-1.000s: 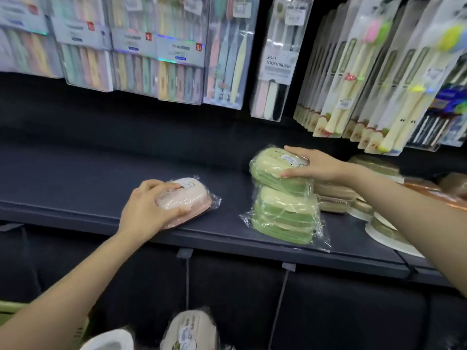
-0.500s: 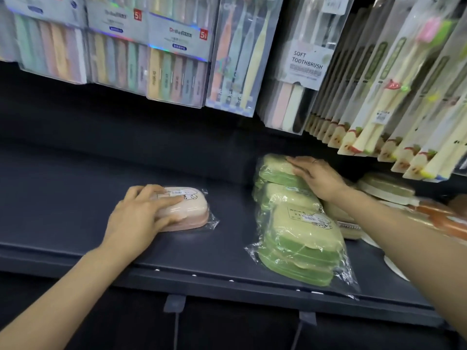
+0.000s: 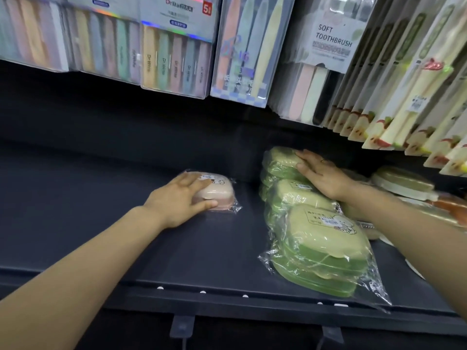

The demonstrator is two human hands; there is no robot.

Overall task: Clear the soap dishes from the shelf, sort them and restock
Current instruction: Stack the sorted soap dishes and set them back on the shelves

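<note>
- Over the last second the green soap dishes [image 3: 321,246] have gone from a two-high pile to a front-to-back row of wrapped packs, and the right hand [image 3: 321,176] has slid to the rearmost pack, fingers laid nearly straight across its lid, pressing rather than gripping.
- The pink soap dish [image 3: 214,192] has moved back from the front edge; the left hand [image 3: 182,198] covers its near side, fingers over the lid and thumb along the front rim, holding it lightly.
- This reads as restocking by colour: green forms one lane under the right fingers, and pink starts its own just beyond the left fingertips.
- The dark shelf [image 3: 101,223] lies bare left of the left hand.
- Toothbrush packs [image 3: 177,51] hang above both hands; cream and brown dishes [image 3: 404,183] sit right of the right wrist.
</note>
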